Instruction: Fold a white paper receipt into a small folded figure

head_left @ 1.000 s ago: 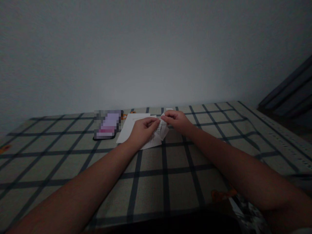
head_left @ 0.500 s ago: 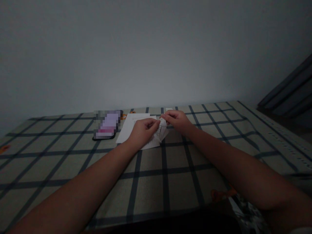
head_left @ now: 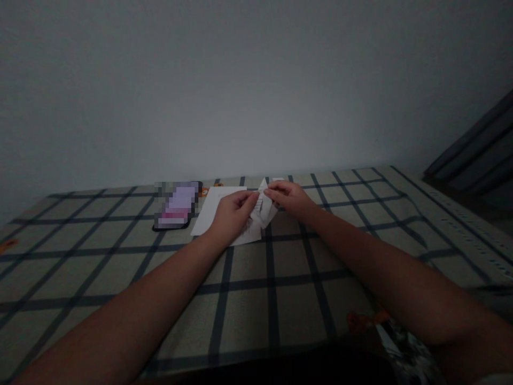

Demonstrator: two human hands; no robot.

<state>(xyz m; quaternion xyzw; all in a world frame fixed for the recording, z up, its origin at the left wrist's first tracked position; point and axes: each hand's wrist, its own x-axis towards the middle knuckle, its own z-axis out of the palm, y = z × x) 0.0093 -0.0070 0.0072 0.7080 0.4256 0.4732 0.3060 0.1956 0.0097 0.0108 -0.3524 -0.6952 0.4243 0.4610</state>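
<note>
Between my hands is a folded piece of white paper (head_left: 262, 210) with creases and a pointed top. My left hand (head_left: 234, 212) pinches its left side between thumb and fingers. On the right side, my right hand (head_left: 289, 197) grips it with thumb and fingertips. Beneath and to the left of my left hand lie white paper sheets (head_left: 207, 215), partly covered by that hand. The far fingers of both hands are hidden behind the folded paper.
A phone (head_left: 178, 206) with a lit, blurred screen lies left of the sheets. A checked cloth (head_left: 248, 299) covers the surface, which meets a plain wall (head_left: 256, 96) at the back. Dark striped fabric (head_left: 476, 141) hangs at the right.
A pointed tip of the folded paper now shows above my fingers, where a rounded edge was before. My left hand has shifted slightly left, and the fingertips of both hands have moved along the paper.
</note>
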